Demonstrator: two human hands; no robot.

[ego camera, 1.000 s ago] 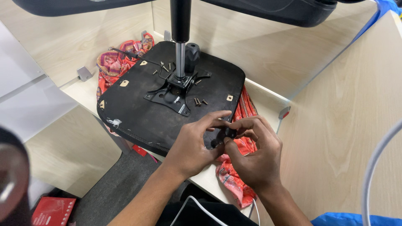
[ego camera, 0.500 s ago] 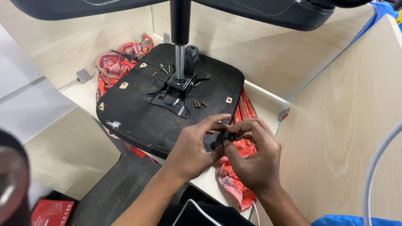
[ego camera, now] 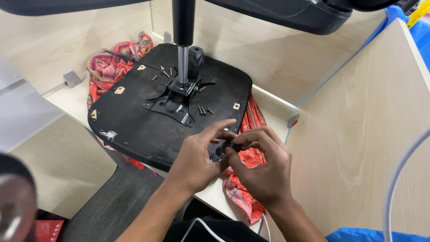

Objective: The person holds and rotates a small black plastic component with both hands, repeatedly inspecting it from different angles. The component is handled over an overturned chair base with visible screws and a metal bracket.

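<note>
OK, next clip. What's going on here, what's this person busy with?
A person is working on an upturned black chair seat lying on a red patterned cloth on a desk. Both hands meet at the seat's near edge: the left hand and right hand pinch a small black part between their fingertips. A black metal bracket with an upright post sits on the seat's middle, with loose screws scattered beside it.

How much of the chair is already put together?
Looks done: the metal plate with its post sits on the upturned black seat. In hand: the left hand and right hand pinch a small black part together at the seat's edge. Likely left: loose screws lie on the seat beside the plate.
</note>
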